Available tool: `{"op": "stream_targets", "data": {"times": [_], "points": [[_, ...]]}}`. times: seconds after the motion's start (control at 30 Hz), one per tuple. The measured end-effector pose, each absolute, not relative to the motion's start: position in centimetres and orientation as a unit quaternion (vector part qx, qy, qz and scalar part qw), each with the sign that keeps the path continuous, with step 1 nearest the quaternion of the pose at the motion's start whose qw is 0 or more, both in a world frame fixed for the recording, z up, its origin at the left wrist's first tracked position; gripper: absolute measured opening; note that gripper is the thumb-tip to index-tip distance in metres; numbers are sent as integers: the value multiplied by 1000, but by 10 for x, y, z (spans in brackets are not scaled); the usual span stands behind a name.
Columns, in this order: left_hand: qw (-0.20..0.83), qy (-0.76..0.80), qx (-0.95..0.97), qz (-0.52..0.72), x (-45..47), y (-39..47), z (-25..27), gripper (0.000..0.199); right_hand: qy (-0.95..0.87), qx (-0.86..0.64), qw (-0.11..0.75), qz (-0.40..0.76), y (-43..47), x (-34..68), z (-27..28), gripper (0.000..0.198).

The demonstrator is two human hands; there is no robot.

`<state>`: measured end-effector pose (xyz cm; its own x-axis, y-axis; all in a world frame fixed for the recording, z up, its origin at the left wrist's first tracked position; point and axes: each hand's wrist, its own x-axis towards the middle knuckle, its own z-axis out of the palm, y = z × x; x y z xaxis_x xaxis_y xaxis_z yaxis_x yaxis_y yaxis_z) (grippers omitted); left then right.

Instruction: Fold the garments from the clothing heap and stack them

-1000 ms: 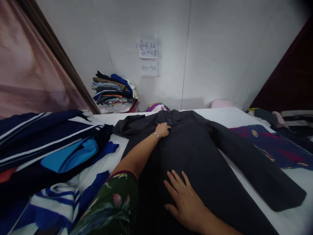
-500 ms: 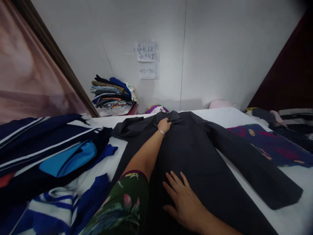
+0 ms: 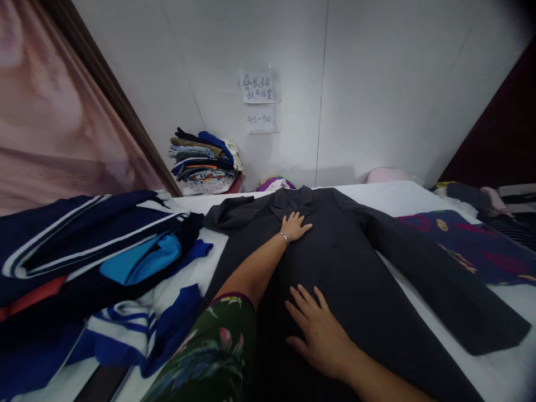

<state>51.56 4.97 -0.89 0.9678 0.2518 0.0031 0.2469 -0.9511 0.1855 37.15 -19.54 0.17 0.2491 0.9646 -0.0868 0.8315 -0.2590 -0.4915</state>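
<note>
The right hand [image 3: 320, 335] lies palm down on the dark coat [image 3: 343, 268], fingers apart, gripping nothing. To its right, the straight sleeve [image 3: 444, 285] is stretched out. Farther ahead, the left hand [image 3: 295, 226] also rests on the coat, spread wide, holding nothing. Left of it is the bunched sleeve [image 3: 228, 215]; just beyond, the collar [image 3: 304, 196]. Flattening seems mostly done, only the bunched sleeve is left

Near the frame's middle, the left hand [image 3: 294, 226], curled before, now spreads its fingers on the dark coat [image 3: 335, 259].
</note>
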Motion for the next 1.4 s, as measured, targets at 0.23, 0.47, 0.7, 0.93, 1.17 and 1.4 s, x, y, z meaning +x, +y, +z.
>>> {"op": "stream_targets", "data": {"times": [0.23, 0.47, 0.7, 0.93, 1.17, 1.4], "points": [[74, 123, 988, 54, 495, 51, -14, 77, -591, -765, 177, 185, -195, 372, 0, 66], [74, 141, 987, 11, 488, 42, 6, 71, -599, -762, 179, 171, -193, 374, 5, 71], [34, 34, 998, 27, 424, -3, -6, 68, -598, -765, 193, 141, -193, 371, 9, 68], [24, 46, 999, 7, 418, -6, -14, 66, -557, -768, 311, 55, -232, 404, 53, 42], [36, 52, 998, 10, 417, -8, -11, 68, -196, -939, 246, -138, -398, 520, 68, 50], [50, 56, 997, 12, 417, -9, -11, 69, -22, -940, 333, 64, -467, 564, 8, 56]]}}
